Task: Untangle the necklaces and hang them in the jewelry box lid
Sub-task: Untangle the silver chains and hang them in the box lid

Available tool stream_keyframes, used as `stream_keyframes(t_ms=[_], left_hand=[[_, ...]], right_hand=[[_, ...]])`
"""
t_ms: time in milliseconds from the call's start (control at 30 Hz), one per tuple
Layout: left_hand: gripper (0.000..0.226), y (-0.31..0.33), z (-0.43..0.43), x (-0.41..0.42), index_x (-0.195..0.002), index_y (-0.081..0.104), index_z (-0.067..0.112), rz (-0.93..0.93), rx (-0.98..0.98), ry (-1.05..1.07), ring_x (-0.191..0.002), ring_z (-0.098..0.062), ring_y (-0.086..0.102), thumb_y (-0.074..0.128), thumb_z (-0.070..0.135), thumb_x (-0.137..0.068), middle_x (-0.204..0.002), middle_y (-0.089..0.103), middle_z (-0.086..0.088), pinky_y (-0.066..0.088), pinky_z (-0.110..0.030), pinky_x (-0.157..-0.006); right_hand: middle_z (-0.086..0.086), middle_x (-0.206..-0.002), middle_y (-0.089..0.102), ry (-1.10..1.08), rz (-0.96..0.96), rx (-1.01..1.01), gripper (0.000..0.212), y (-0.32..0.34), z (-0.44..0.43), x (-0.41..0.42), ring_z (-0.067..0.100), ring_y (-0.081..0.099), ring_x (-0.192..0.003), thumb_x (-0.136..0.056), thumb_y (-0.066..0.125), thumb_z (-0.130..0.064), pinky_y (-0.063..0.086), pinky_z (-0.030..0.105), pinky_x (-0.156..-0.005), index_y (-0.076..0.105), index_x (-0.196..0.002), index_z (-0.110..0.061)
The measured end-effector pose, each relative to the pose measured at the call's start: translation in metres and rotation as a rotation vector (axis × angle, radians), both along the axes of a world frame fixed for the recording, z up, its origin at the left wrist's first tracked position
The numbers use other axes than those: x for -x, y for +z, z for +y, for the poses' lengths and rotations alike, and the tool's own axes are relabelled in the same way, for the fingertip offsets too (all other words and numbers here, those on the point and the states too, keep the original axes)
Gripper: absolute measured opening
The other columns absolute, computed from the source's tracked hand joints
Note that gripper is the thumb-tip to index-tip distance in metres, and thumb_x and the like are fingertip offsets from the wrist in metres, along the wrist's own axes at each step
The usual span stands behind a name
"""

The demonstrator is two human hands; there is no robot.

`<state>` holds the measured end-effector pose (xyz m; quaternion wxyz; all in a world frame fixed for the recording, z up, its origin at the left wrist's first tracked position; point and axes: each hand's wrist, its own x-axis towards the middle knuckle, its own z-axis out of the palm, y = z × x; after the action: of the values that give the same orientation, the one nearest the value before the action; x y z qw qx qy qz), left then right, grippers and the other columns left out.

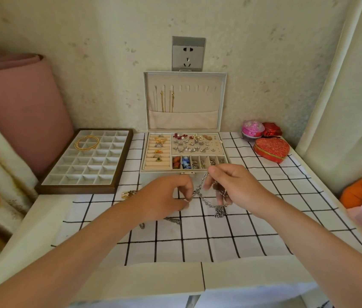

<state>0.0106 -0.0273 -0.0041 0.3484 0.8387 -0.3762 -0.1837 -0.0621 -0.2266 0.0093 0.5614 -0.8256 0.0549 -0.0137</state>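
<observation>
Strands of the tangled necklaces [209, 202] are pinched in your left hand [166, 196] and right hand [235, 185], partly raised off the checked cloth [198, 241] on the near side of the jewelry box [160, 177], likely to spread the knot.

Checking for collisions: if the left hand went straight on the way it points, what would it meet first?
The tangled silver link chain that the left hand pinches, then probably the right hand just beyond; depth is unclear.

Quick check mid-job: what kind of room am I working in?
Likely a home bedroom corner: floral wallpaper with a wall socket, a curtain at right, and a checked cloth under the open jewelry box.
</observation>
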Motion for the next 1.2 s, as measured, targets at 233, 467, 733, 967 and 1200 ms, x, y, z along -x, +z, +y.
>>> stream_keyframes(t_ms=[233, 467, 733, 967, 1200], left_hand=[[0.037, 0.008, 0.002, -0.008, -0.110, 0.073, 0.038, 0.120, -0.124, 0.015, -0.079, 0.012, 0.061, 0.084, 0.027, -0.077, -0.095, 0.072, 0.018, 0.040, -0.007, -0.070], [0.038, 0.043, 0.027, -0.019, -0.130, 0.060, 0.040, 0.336, -0.228, -0.046, -0.046, -0.005, 0.049, 0.066, 0.031, -0.093, -0.099, 0.075, 0.003, 0.045, -0.024, -0.051], [0.042, 0.046, 0.042, -0.026, -0.133, 0.060, 0.025, 0.481, -0.410, -0.098, -0.038, -0.010, 0.044, 0.042, 0.004, -0.101, -0.083, 0.074, -0.001, 0.038, -0.022, -0.044], [0.076, 0.035, 0.023, -0.002, -0.147, 0.038, 0.042, 0.329, -0.677, -0.178, -0.052, -0.014, 0.061, 0.075, 0.019, -0.084, -0.079, 0.073, 0.001, 0.050, -0.025, -0.052], [0.063, 0.035, 0.008, 0.011, -0.143, 0.044, 0.044, 0.028, -0.712, -0.170, -0.111, -0.013, 0.057, 0.072, 0.038, -0.087, -0.132, 0.045, 0.011, 0.045, -0.018, -0.077]], right_hand=[[0.008, -0.069, 0.071, 0.003, -0.037, 0.048, 0.024, -0.003, 0.003, -0.002, 0.007, 0.045, -0.048, -0.104, 0.047, -0.022, 0.036, 0.016, -0.050, 0.065, -0.089, -0.014], [0.010, -0.060, 0.034, -0.095, -0.035, 0.114, 0.027, -0.005, -0.006, -0.008, 0.018, 0.031, -0.050, -0.101, 0.051, -0.028, 0.026, 0.025, -0.048, 0.066, -0.079, -0.023], [-0.008, -0.048, 0.034, -0.030, 0.082, 0.303, 0.027, -0.007, -0.014, -0.007, 0.008, 0.030, -0.040, -0.101, 0.051, -0.030, 0.026, 0.026, -0.046, 0.067, -0.081, -0.023], [0.001, -0.073, 0.073, 0.151, 0.229, 0.303, 0.024, -0.005, -0.010, 0.004, 0.016, 0.054, -0.054, -0.101, 0.053, -0.025, 0.046, 0.029, -0.054, 0.066, -0.082, -0.016], [0.002, -0.078, 0.074, 0.139, 0.134, 0.224, 0.027, 0.001, -0.014, 0.011, 0.018, 0.066, -0.070, -0.099, 0.055, -0.015, 0.049, 0.017, -0.060, 0.068, -0.077, -0.008]])
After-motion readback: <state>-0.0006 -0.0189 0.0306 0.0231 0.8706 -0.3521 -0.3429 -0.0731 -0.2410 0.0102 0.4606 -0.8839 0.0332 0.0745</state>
